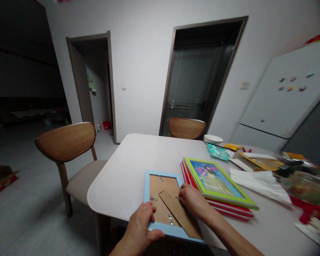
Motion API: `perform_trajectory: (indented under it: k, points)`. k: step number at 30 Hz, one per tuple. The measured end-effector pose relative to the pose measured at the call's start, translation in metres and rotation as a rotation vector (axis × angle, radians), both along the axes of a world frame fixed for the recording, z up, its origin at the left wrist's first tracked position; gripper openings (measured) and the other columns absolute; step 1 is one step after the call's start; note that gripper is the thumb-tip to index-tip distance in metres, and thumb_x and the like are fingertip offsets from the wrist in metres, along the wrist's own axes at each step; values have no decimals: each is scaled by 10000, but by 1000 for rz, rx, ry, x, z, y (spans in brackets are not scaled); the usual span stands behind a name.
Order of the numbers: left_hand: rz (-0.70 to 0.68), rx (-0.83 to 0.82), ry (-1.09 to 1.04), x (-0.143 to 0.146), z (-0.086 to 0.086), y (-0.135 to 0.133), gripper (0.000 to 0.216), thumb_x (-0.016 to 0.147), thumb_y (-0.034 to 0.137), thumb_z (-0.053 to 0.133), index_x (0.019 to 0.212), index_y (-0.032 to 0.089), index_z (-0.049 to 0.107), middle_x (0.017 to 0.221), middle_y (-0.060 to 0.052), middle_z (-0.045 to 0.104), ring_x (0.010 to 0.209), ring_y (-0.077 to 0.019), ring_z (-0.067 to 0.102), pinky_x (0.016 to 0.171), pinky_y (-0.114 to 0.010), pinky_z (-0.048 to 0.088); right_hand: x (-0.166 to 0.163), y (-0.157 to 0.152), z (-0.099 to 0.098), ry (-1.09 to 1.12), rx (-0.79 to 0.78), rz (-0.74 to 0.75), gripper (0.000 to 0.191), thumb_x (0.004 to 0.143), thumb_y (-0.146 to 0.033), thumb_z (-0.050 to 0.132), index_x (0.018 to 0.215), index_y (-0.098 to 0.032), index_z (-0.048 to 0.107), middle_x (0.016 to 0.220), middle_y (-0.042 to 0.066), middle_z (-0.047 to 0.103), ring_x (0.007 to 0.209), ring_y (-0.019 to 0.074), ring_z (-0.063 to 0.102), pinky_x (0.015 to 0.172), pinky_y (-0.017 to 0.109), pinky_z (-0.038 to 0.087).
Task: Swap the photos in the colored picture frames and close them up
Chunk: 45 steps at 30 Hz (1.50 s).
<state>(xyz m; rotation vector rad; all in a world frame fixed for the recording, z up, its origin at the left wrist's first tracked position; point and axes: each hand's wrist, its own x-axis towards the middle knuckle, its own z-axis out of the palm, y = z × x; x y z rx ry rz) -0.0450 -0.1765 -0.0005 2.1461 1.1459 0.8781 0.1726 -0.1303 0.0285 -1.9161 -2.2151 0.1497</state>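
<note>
A light blue picture frame (pixel 170 230) lies face down at the table's near edge, its brown backboard (pixel 162 183) and folded stand showing. Small metal clips sit around the backboard, one at the top, one at the left and one near the bottom. My left hand (pixel 141 222) grips the frame's lower left corner, thumb along the bottom bar. On the right side, my right hand (pixel 192 199) has its fingertips pinched at another metal clip (pixel 176 197), partly hidden by the fingers. Touching distance from that hand is a stack of frames, a green picture frame (pixel 216 179) on top of red ones.
The white table (pixel 117 177) has rounded corners. To its right lie a white paper sheet (pixel 260 183), a teal packet (pixel 218 152), a white bowl (pixel 212 139) and assorted clutter. Wooden chairs stand left (pixel 66 140) and behind (pixel 186 128).
</note>
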Motion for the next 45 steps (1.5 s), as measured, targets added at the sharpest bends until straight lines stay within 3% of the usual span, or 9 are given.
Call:
perform_trajectory:
  k: [11, 22, 28, 33, 35, 37, 41, 45]
  points:
    - [-11, -4, -9, -2, -1, -1, 311, 500, 149, 739, 666, 188, 479, 926, -36, 578, 1032, -230, 469, 854, -324, 379, 2, 7, -9, 24, 25, 6, 221, 683, -105, 433, 701, -166, 644, 762, 67, 597, 700, 147, 539, 617, 206, 357]
    - [10, -6, -19, -1, -6, -3, 279, 534, 168, 720, 674, 194, 481, 935, -35, 580, 1054, -231, 456, 852, -316, 379, -2, -5, -14, 19, 80, 15, 267, 739, -135, 393, 553, -154, 584, 745, 87, 565, 708, 156, 505, 660, 225, 369]
    - [13, -7, 38, -6, 1, -6, 276, 549, 180, 707, 733, 185, 502, 939, -40, 584, 1048, -222, 466, 869, -325, 378, -2, -12, -16, 22, 119, 23, 247, 739, -122, 376, 596, -159, 574, 775, 84, 556, 735, 155, 499, 679, 221, 383]
    - [-55, 73, 268, 14, 16, -13, 402, 535, 208, 718, 890, 171, 534, 1147, -106, 512, 1120, -274, 395, 993, -496, 160, -2, -16, -22, 81, 168, 67, 267, 768, -146, 347, 666, -149, 595, 818, 95, 553, 784, 171, 498, 739, 264, 396]
    - [-173, 94, 347, 30, 15, -14, 488, 514, 240, 734, 951, 166, 527, 1229, -122, 441, 1162, -299, 335, 991, -519, 148, -4, -20, -25, 131, 219, 59, 256, 773, -160, 353, 804, -145, 606, 893, 104, 551, 856, 186, 492, 789, 293, 390]
    - [-234, 102, 403, 44, 10, -13, 532, 536, 208, 716, 1020, 149, 501, 1255, -131, 411, 1178, -300, 309, 982, -485, 225, -5, -26, -27, 213, 276, 51, 263, 769, -181, 378, 923, -154, 590, 973, 107, 545, 926, 196, 480, 835, 315, 379]
    - [-151, 195, 450, 46, 2, -8, 385, 639, 25, 510, 1007, 135, 509, 1205, -118, 471, 1145, -241, 379, 933, -359, 364, 0, -39, -19, 436, 352, -2, 256, 750, -241, 427, 923, -167, 601, 1005, 103, 558, 953, 203, 491, 864, 348, 374]
    - [-106, 387, 326, 27, 23, 3, 365, 644, 7, 454, 967, 167, 508, 1078, -79, 563, 1021, -206, 497, 862, -338, 432, 5, -50, 4, 757, 425, -129, 248, 740, -294, 452, 897, -173, 602, 979, 92, 577, 914, 202, 517, 821, 346, 398]
